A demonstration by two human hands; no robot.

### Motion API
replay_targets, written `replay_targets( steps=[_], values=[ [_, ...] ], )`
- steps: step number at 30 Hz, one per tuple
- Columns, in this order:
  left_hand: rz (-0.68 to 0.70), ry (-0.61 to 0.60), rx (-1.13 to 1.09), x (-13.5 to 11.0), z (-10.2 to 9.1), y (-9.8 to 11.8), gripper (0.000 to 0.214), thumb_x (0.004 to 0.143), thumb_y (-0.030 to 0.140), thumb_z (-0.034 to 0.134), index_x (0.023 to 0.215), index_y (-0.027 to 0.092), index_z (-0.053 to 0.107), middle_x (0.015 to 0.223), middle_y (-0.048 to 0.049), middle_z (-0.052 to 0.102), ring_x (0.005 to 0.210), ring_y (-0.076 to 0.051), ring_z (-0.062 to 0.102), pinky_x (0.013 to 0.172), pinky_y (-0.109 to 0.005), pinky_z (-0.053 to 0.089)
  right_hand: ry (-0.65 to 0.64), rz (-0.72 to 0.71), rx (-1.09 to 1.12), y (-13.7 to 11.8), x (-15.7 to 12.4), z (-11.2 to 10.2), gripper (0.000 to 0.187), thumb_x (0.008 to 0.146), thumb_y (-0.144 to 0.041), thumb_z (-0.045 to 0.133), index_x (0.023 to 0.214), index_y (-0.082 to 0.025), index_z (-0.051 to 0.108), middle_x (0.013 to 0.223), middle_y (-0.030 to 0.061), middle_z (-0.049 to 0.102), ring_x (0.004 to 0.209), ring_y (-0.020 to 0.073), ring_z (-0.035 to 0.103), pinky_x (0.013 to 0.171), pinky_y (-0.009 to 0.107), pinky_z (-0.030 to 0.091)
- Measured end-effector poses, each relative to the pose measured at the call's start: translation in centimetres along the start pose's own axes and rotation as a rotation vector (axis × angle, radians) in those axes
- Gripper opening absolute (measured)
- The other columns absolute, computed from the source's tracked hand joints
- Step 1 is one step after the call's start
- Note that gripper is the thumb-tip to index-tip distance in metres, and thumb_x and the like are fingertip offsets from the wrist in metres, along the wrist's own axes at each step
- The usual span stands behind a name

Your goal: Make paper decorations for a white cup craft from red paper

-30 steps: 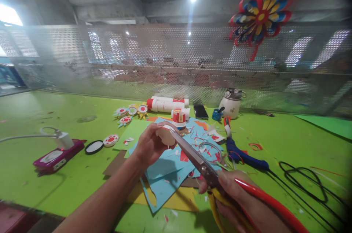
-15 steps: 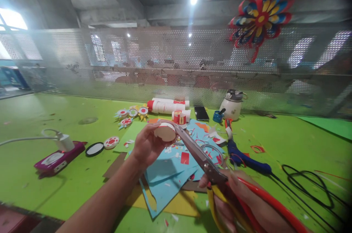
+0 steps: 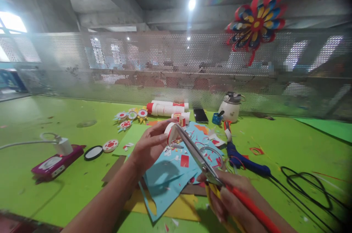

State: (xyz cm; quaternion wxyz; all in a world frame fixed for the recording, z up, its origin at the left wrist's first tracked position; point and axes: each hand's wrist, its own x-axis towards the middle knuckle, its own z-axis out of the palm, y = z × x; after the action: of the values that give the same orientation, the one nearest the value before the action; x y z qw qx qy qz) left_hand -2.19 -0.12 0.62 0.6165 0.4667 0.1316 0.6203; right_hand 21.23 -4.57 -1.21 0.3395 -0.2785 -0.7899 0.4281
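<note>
Between the fingers and thumb of my left hand (image 3: 150,145) is a small round white paper cup piece (image 3: 171,133) with a red edge, tilted on its side. My right hand (image 3: 233,192) grips a pair of scissors (image 3: 202,161) with red and yellow handles. The blades point up and left, and their tips meet the rim of the cup piece. Whether the tips have paper between them I cannot make out. Below both hands lie blue paper sheets (image 3: 165,192) strewn with red and white scraps.
A blue glue gun (image 3: 247,163) with a black cable lies at right. Behind are white paper cups (image 3: 167,109), a phone (image 3: 200,115), a blue jar (image 3: 217,118) and a bottle (image 3: 230,108). At left sit a purple power strip (image 3: 56,165) and a red-patterned disc (image 3: 110,145).
My left hand has turned the cup piece from facing me to a more edge-on tilt and shifted slightly right. The scissors have rolled in my right hand, their tips staying at the rim.
</note>
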Motion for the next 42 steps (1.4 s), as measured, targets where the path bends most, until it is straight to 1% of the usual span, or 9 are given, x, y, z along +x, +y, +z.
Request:
replay_targets(
  steps=[4,7,12,15,18,21,26,33,42],
  values=[
    [0.002,0.006,-0.022,0.0,0.1,0.2,0.041,0.069,0.015,0.065,0.110,0.010,0.066,0.105,-0.0120,0.069,0.097,-0.021,0.062,0.085,-0.029,0.046,0.077,-0.174,-0.329,-0.2,0.2,-0.4,0.029,0.086,-0.041,0.051,0.101,-0.019,0.062,0.069,0.0010,0.061,0.058,0.0125,0.055,0.054,0.022,0.044],
    [-0.057,0.030,-0.041,0.1,0.0,0.2,0.034,0.075,0.024,0.062,0.104,0.009,0.068,0.100,-0.0135,0.070,0.089,-0.022,0.064,0.074,-0.028,0.049,0.185,-0.248,-0.542,0.1,0.3,-0.8,0.022,0.085,-0.036,0.054,0.098,-0.019,0.061,0.078,0.0024,0.066,0.065,0.0146,0.060,0.057,0.022,0.048],
    [-0.167,0.006,-0.054,0.0,-0.1,0.0,0.042,0.080,0.042,0.056,0.097,0.006,0.068,0.085,-0.0165,0.070,0.069,-0.020,0.064,0.055,-0.025,0.045,0.332,-0.190,-0.752,1.0,0.6,-1.7,0.029,0.087,-0.035,0.053,0.110,-0.018,0.058,0.101,0.0091,0.068,0.086,0.0201,0.065,0.071,0.028,0.054],
    [-0.226,-0.008,-0.088,-0.1,0.0,0.1,0.042,0.081,0.045,0.055,0.094,0.007,0.068,0.082,-0.0162,0.070,0.068,-0.020,0.064,0.052,-0.023,0.043,0.338,-0.206,-0.854,1.5,0.8,-2.0,0.033,0.086,-0.034,0.054,0.114,-0.016,0.058,0.101,0.0108,0.068,0.088,0.0219,0.065,0.077,0.034,0.054],
    [-0.245,-0.034,-0.126,-0.1,0.1,0.2,0.038,0.081,0.042,0.054,0.091,0.008,0.068,0.079,-0.0151,0.070,0.068,-0.022,0.066,0.047,-0.022,0.042,0.325,-0.283,-0.952,1.8,0.9,-2.0,0.033,0.087,-0.029,0.052,0.115,-0.014,0.058,0.096,0.0119,0.066,0.086,0.0228,0.065,0.074,0.036,0.055],
    [-0.251,-0.049,-0.122,0.0,0.1,0.3,0.037,0.082,0.040,0.053,0.092,0.008,0.068,0.078,-0.0155,0.070,0.063,-0.021,0.065,0.044,-0.021,0.041,0.307,-0.315,-0.997,1.7,0.9,-2.1,0.033,0.086,-0.026,0.051,0.116,-0.013,0.058,0.093,0.0120,0.065,0.083,0.0226,0.064,0.070,0.036,0.055],
    [-0.241,-0.033,-0.065,0.0,0.2,0.4,0.036,0.084,0.040,0.049,0.091,0.009,0.066,0.076,-0.0162,0.069,0.058,-0.020,0.064,0.040,-0.019,0.038,0.286,-0.262,-1.032,1.4,0.7,-2.6,0.032,0.085,-0.025,0.053,0.115,-0.015,0.059,0.087,0.0099,0.065,0.074,0.0214,0.065,0.064,0.035,0.055],
    [-0.234,0.019,-0.026,0.1,0.0,0.5,0.040,0.084,0.042,0.049,0.088,0.007,0.066,0.076,-0.0149,0.069,0.054,-0.018,0.063,0.036,-0.019,0.035,0.276,-0.214,-1.049,1.8,0.4,-3.0,0.037,0.079,-0.022,0.058,0.116,-0.019,0.060,0.102,0.0102,0.070,0.090,0.0239,0.067,0.074,0.035,0.057],
    [-0.255,0.006,-0.023,0.1,0.3,0.6,0.040,0.085,0.042,0.047,0.090,0.006,0.064,0.071,-0.0144,0.068,0.052,-0.018,0.062,0.035,-0.019,0.033,0.243,-0.225,-1.120,1.4,0.6,-3.4,0.036,0.079,-0.021,0.057,0.114,-0.014,0.063,0.093,0.0132,0.071,0.078,0.0238,0.069,0.062,0.033,0.058]
  ],
)
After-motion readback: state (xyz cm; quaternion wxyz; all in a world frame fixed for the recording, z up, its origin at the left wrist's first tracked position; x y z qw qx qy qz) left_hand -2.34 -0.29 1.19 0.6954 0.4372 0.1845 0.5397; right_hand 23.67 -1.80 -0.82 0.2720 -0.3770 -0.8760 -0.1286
